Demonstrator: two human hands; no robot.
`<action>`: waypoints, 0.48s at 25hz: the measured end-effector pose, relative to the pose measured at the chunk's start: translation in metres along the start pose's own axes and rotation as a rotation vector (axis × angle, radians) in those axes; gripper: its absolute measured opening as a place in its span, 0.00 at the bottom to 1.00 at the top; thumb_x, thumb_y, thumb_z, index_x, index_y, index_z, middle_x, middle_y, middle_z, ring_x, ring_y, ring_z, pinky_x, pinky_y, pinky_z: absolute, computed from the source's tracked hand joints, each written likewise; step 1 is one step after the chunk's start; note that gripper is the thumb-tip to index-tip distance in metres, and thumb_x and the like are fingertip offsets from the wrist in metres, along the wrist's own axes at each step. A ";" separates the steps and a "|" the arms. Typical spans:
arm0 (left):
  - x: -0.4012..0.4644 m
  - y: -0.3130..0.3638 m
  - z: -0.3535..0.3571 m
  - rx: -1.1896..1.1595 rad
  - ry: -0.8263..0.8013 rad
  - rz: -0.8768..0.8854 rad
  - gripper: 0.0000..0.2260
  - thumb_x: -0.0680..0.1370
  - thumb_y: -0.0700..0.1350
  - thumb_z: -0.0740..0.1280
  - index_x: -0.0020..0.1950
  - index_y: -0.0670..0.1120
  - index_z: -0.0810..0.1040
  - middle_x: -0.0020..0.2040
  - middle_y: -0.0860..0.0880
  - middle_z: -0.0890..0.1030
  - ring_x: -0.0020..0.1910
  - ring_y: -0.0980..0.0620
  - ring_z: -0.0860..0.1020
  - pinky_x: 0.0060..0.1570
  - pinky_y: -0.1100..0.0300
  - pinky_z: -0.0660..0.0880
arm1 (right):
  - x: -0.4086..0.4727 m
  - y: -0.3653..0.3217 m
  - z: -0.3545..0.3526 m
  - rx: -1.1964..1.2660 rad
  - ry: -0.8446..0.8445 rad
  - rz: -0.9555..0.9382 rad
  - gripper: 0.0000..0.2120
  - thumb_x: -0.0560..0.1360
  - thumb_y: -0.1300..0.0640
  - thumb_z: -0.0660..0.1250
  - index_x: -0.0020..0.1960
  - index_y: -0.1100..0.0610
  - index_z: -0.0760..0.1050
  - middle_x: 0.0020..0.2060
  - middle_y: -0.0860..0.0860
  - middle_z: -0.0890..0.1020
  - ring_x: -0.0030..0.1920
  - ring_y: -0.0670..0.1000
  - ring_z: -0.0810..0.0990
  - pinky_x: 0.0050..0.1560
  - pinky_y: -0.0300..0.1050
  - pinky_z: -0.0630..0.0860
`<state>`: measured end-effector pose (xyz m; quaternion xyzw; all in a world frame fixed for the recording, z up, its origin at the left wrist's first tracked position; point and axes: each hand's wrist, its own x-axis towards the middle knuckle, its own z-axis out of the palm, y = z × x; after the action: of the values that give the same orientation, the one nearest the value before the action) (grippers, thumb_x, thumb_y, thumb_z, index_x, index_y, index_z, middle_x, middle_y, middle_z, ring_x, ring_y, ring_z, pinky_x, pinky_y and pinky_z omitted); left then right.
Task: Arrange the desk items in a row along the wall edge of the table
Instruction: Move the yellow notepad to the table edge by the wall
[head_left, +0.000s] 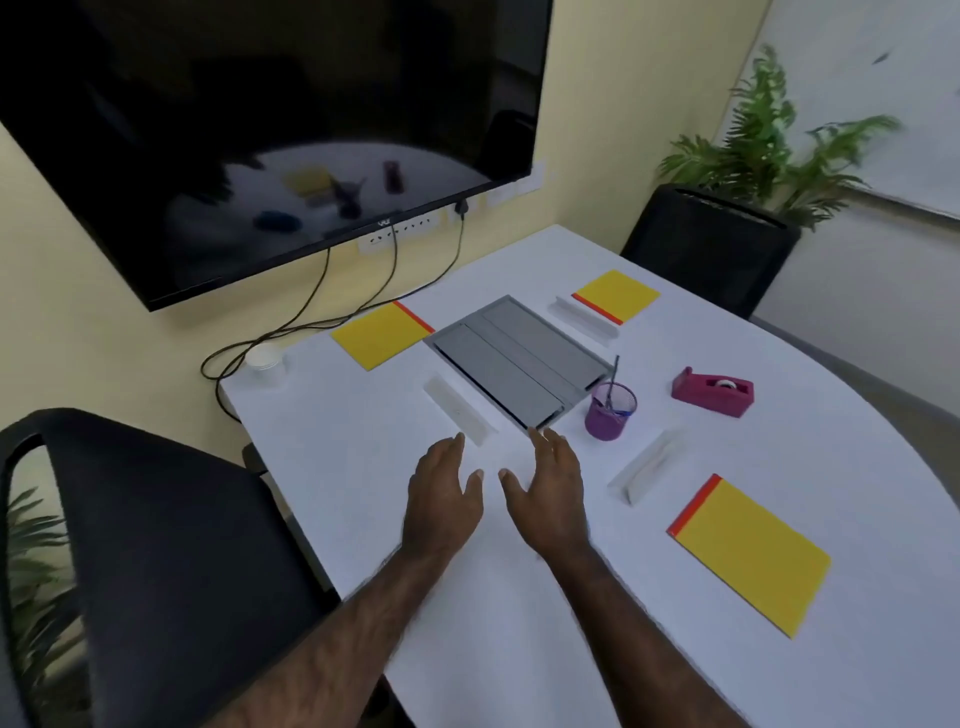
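Beyond both fingertips lies the grey tray (519, 358). Well right of the right hand (545, 488) sits a yellow pad (748, 553); further ahead are the magenta tape dispenser (712, 389) and purple cup (610, 410). The left hand (441, 493) and right hand are released, apparently hovering, holding nothing.

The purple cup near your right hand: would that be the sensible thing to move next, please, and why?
Probably yes. Both hands, left and right, are open and hold nothing. The purple cup stands close ahead of the right hand, well short of the wall edge. I would reach the right hand forward to grip it, minding the pens inside, which may tip.
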<state>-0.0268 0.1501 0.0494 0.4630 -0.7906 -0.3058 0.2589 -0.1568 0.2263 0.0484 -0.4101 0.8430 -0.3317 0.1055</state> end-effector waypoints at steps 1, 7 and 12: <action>-0.013 0.002 0.001 0.019 -0.027 0.018 0.27 0.81 0.49 0.68 0.78 0.43 0.68 0.77 0.45 0.70 0.77 0.46 0.67 0.75 0.50 0.67 | -0.012 0.007 -0.006 -0.034 0.006 0.021 0.35 0.80 0.41 0.68 0.81 0.54 0.63 0.81 0.53 0.65 0.82 0.56 0.60 0.81 0.55 0.61; -0.092 0.019 0.012 -0.041 -0.146 0.046 0.27 0.82 0.48 0.67 0.79 0.45 0.65 0.78 0.46 0.68 0.77 0.47 0.65 0.75 0.47 0.67 | -0.102 0.045 -0.048 -0.127 -0.005 0.118 0.41 0.79 0.40 0.70 0.84 0.52 0.56 0.83 0.53 0.60 0.83 0.55 0.55 0.81 0.53 0.55; -0.147 0.040 0.053 -0.065 -0.257 0.046 0.27 0.81 0.52 0.67 0.78 0.48 0.66 0.77 0.48 0.69 0.76 0.49 0.67 0.72 0.52 0.70 | -0.163 0.084 -0.083 -0.156 0.049 0.205 0.42 0.78 0.40 0.71 0.84 0.51 0.56 0.83 0.53 0.59 0.84 0.55 0.53 0.82 0.54 0.54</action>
<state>-0.0221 0.3091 0.0243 0.3931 -0.8174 -0.3820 0.1770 -0.1417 0.4273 0.0423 -0.3208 0.9060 -0.2623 0.0860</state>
